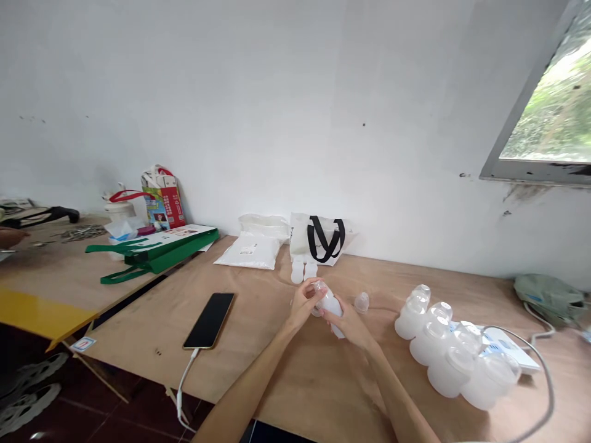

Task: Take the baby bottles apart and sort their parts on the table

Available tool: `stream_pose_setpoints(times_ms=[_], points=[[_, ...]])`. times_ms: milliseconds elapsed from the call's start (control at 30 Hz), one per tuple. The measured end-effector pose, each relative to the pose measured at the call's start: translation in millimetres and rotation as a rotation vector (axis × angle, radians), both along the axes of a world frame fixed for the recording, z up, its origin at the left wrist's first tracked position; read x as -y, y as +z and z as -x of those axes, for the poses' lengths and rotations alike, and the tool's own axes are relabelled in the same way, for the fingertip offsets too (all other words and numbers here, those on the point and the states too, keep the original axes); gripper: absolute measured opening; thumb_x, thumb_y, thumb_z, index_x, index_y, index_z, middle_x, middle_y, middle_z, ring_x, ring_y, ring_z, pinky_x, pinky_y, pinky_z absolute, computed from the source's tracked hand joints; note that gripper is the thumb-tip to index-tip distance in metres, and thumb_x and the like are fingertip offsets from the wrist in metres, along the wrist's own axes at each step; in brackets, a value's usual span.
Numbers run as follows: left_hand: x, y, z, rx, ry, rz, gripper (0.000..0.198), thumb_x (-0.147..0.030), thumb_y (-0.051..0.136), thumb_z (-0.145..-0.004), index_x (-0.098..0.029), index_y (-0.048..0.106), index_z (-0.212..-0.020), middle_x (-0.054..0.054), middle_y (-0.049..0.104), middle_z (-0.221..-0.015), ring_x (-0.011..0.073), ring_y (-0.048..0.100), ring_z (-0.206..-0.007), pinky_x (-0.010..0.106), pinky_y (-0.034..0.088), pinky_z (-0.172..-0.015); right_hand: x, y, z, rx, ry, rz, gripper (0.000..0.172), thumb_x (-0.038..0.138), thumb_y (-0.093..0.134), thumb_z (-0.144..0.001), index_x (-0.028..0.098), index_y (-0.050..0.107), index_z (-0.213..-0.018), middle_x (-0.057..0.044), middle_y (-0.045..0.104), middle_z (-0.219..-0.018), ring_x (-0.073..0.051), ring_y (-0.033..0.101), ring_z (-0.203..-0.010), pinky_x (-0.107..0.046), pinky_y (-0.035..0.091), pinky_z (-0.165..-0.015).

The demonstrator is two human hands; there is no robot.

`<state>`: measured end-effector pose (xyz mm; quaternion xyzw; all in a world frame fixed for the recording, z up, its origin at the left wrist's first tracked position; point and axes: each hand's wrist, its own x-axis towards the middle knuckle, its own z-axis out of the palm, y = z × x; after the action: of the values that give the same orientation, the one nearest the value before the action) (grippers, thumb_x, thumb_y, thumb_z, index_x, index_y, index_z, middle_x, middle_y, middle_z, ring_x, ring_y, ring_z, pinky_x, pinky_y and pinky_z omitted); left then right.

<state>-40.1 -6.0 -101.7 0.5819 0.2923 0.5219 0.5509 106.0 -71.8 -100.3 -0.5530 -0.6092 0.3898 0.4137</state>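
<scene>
A small white plastic bottle [330, 306] with a clear top sits gripped between both hands, the left hand [302, 303] closed around its clear end and the right hand [345, 327] wrapped against its milky body, right of the black phone [209, 320] on the wooden table [295, 375].

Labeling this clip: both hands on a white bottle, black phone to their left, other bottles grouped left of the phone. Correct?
No: the left hand and right hand are on a white bottle with the black phone to their left, but the group of white bottles sits right of the hands, not left of the phone, as the head view shows.
</scene>
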Motion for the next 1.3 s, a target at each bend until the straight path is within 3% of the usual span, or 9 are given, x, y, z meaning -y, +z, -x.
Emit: stream_pose_setpoints(times_ms=[100, 167, 333, 467, 667, 833, 933, 1167, 1300], points=[[-3, -6.8, -2, -0.012, 0.144, 0.006, 0.046, -0.054, 0.084, -0.071, -0.02, 0.058, -0.087, -0.003, 0.062, -0.072, 0.0119, 0.058, -0.064, 0.021, 0.043, -0.059, -3, -4.3, 8, 0.168, -0.162, -0.109, 0.035, 0.037, 0.071, -0.078, 0.021, 0.065, -0.109, -0.009, 0.074, -0.09, -0.031, 0.07, -0.088, -0.034, 0.047, -0.071], [-3, -9.7, -1, -0.016, 0.16, 0.004, 0.044, -0.052, 0.083, -0.073, -0.021, 0.056, -0.086, -0.006, 0.057, -0.069, 0.0103, 0.054, -0.062, 0.019, 0.041, -0.058, -3, -6.8, 11, 0.233, -0.22, -0.151, 0.034, 0.033, 0.07, -0.077, 0.022, 0.067, -0.109, -0.01, 0.074, -0.087, -0.033, 0.07, -0.091, -0.035, 0.044, -0.075], [-3, -8.5, 4, -0.005, -0.069, 0.01, 0.046, -0.058, 0.074, -0.081, -0.022, 0.069, -0.108, 0.002, 0.071, -0.097, 0.018, 0.066, -0.088, 0.026, 0.052, -0.075, -3, -4.8, 2, 0.195, -0.215, -0.2, 0.038, 0.05, 0.063, -0.085, 0.023, 0.064, -0.112, -0.007, 0.074, -0.093, -0.028, 0.069, -0.084, -0.033, 0.047, -0.073], [-6, -7.3, 5, 0.054, -0.221, 0.015, 0.056, -0.058, 0.08, -0.077, -0.021, 0.071, -0.118, 0.01, 0.072, -0.122, 0.0255, 0.064, -0.115, 0.031, 0.052, -0.095, -2, -3.9, -7, 0.084, -0.155, -0.191, 0.044, 0.065, 0.054, -0.09, 0.022, 0.061, -0.099, -0.002, 0.068, -0.076, -0.022, 0.064, -0.067, -0.032, 0.049, -0.063], [-2, -7.4, 8, 0.112, -0.357, 0.07, 0.065, -0.059, 0.079, -0.078, -0.023, 0.065, -0.13, 0.015, 0.069, -0.128, 0.0267, 0.069, -0.107, 0.037, 0.055, -0.09, -4, -11.7, -6, 0.027, -0.06, -0.157, 0.046, 0.068, 0.053, -0.091, 0.022, 0.06, -0.096, 0.002, 0.062, -0.064, -0.02, 0.059, -0.052, -0.031, 0.047, -0.052], [-6, -15.0, 4, 0.087, -0.091, 0.071, 0.06, -0.055, 0.091, -0.063, -0.019, 0.069, -0.106, 0.005, 0.071, -0.091, 0.0183, 0.067, -0.084, 0.027, 0.052, -0.077, -4, -14.7, -3, 0.179, -0.19, -0.235, 0.04, 0.061, 0.063, -0.086, 0.023, 0.065, -0.096, -0.005, 0.069, -0.075, -0.028, 0.066, -0.071, -0.036, 0.046, -0.066], [-9, -19.2, 1, 0.08, 0.024, 0.063, 0.059, -0.053, 0.09, -0.066, -0.021, 0.065, -0.109, -0.003, 0.063, -0.079, 0.0137, 0.061, -0.074, 0.023, 0.048, -0.069, -4, -16.1, 4, 0.29, -0.28, -0.272, 0.031, 0.052, 0.07, -0.083, 0.025, 0.069, -0.099, -0.009, 0.072, -0.081, -0.035, 0.068, -0.081, -0.039, 0.043, -0.072], [2, -7.3, 5, 0.018, -0.148, 0.036, 0.048, -0.062, 0.072, -0.082, -0.02, 0.074, -0.106, 0.008, 0.074, -0.106, 0.024, 0.066, -0.098, 0.03, 0.052, -0.079, -3, -15.3, 7, 0.37, -0.287, -0.275, 0.043, 0.048, 0.059, -0.092, 0.024, 0.061, -0.129, -0.01, 0.076, -0.103, -0.033, 0.071, -0.092, -0.036, 0.045, -0.076], [4, -7.0, 1, 0.039, -0.179, 0.033, 0.051, -0.064, 0.073, -0.081, -0.021, 0.073, -0.107, 0.01, 0.076, -0.111, 0.0256, 0.067, -0.103, 0.031, 0.052, -0.084, -3, -17.3, 8, 0.356, -0.273, -0.247, 0.041, 0.052, 0.058, -0.093, 0.024, 0.063, -0.122, -0.008, 0.077, -0.102, -0.031, 0.072, -0.094, -0.034, 0.046, -0.077]])
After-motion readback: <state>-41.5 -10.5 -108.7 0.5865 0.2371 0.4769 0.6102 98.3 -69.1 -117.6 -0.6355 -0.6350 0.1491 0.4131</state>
